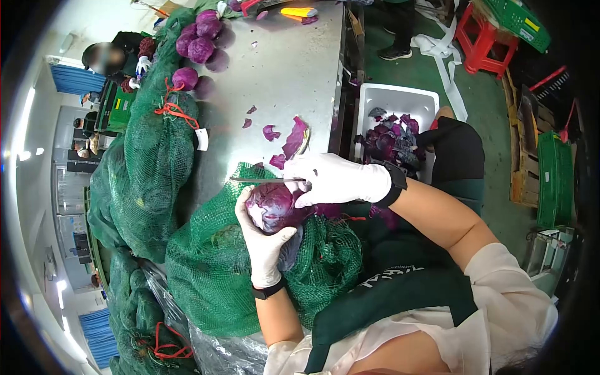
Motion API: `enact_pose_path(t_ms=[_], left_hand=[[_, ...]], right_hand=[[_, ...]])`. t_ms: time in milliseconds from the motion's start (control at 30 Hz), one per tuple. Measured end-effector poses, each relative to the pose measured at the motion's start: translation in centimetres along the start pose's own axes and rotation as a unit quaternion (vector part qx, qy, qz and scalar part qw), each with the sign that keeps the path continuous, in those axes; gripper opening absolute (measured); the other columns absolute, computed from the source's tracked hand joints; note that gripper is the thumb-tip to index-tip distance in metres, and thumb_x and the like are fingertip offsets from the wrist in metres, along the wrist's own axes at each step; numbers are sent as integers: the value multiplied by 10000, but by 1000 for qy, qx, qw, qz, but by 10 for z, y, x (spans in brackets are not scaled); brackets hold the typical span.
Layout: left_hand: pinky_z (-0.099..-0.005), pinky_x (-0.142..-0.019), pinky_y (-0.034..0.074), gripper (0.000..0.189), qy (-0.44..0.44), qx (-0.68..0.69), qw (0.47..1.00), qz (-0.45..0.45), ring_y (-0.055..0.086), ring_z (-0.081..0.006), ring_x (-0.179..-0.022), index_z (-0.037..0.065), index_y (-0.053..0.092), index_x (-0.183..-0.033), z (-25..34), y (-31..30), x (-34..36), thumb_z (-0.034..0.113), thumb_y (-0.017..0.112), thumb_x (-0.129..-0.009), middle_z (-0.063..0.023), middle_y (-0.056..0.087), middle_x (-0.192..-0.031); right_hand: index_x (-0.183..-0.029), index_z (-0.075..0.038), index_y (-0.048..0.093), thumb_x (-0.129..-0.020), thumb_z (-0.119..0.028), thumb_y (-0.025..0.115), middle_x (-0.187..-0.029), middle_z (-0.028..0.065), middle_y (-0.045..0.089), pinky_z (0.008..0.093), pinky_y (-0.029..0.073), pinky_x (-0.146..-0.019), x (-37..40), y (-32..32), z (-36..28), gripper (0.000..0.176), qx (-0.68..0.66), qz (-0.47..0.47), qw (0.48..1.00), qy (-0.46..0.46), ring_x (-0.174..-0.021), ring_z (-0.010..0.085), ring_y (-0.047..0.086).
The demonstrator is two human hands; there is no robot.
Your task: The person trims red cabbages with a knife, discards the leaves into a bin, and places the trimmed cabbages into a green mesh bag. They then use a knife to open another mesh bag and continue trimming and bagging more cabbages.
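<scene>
My left hand (259,247), in a white glove, cups a red cabbage (275,206) from the left and below. My white-gloved right hand (328,180) is closed on a knife (265,180), its thin dark blade pointing left along the cabbage's upper side. The handle is hidden in my fist, and the right thumb rests near the cabbage. Below both hands lies a green mesh sack (215,275), bunched up and sagging. Torn purple leaves (294,139) are scattered on the metal table (262,75) just beyond the knife.
Several red cabbages (200,50) sit at the table's far left. Full green mesh sacks (156,156) line the left side. A white bin (400,94) of purple leaves stands right. A yellow-handled tool (299,12) lies at the far end. A person (119,59) is at upper left.
</scene>
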State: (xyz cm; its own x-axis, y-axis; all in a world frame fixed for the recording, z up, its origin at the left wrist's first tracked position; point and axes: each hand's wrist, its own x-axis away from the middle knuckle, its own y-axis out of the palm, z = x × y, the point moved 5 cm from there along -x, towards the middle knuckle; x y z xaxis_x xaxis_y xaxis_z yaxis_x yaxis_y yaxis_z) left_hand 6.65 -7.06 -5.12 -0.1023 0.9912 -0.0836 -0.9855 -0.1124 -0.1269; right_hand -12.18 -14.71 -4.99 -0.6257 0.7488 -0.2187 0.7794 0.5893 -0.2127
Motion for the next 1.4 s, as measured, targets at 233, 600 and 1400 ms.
enact_pose_path(t_ms=[233,600,1400], left_hand=[[-427,-1080,437,1053,-55,128,986,89,504,-275,-1261,90,365,-1457,-24,-32,-1,393,940,-629,-113,478,-1386],[-752,-1033,376,961,-112,380,916,61,356,-452,-1406,204,288,-1534,23,-39,-6,667,697,-798,-178,324,-1551],[-499,-1152,369,1390,105,-1,992,-72,430,-353,-1367,79,189,-1540,77,29,-9,464,993,-474,-170,393,-1493]], right_hand=[[-843,-43,564,-814,-111,759,-807,19,555,291,451,-707,27,-6,-15,209,-76,16,997,-8,-750,126,519],[-1106,-41,631,-818,-86,763,-745,0,557,274,479,-686,92,-89,60,320,72,207,954,205,-706,105,537],[-1160,-50,567,-915,-512,681,-570,-53,469,216,359,-396,32,-1,-6,536,-470,-75,871,120,-415,39,439]])
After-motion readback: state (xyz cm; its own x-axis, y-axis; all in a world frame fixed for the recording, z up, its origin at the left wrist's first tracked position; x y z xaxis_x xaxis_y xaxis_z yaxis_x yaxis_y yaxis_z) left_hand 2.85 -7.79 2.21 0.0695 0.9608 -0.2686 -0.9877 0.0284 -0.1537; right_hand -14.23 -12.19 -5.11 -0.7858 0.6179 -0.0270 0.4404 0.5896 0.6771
